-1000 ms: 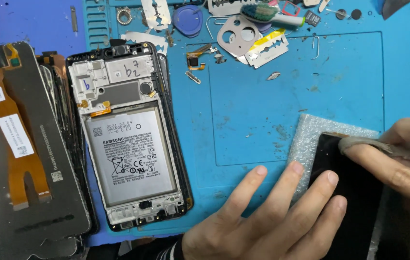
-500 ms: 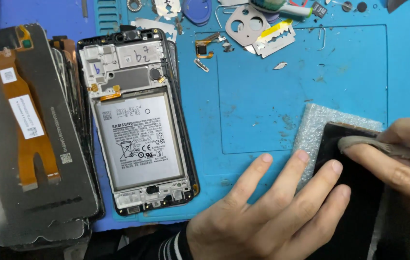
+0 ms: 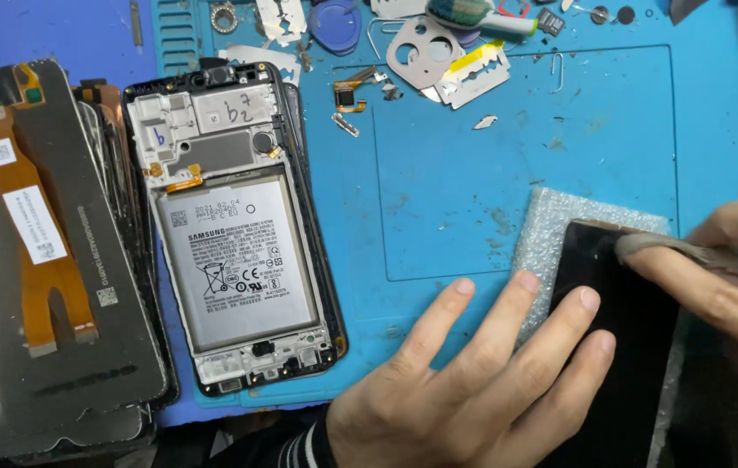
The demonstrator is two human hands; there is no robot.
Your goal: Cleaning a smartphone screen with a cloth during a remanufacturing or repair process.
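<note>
Blue mat (image 3: 490, 173) under everything. Opened phone (image 3: 235, 234) toward left edge. Black screen (image 3: 625, 347) on bubble wrap (image 3: 551, 225) near right edge. Left hand (image 3: 482, 390) flat, fingers spread, pinning it. Right hand (image 3: 724, 277) pinching grey cloth (image 3: 655, 247) against glass.

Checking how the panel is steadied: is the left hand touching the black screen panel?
Touching. The head view shows the left hand flat, with two fingertips lying on the edge of the black screen panel, no gap visible.
</note>
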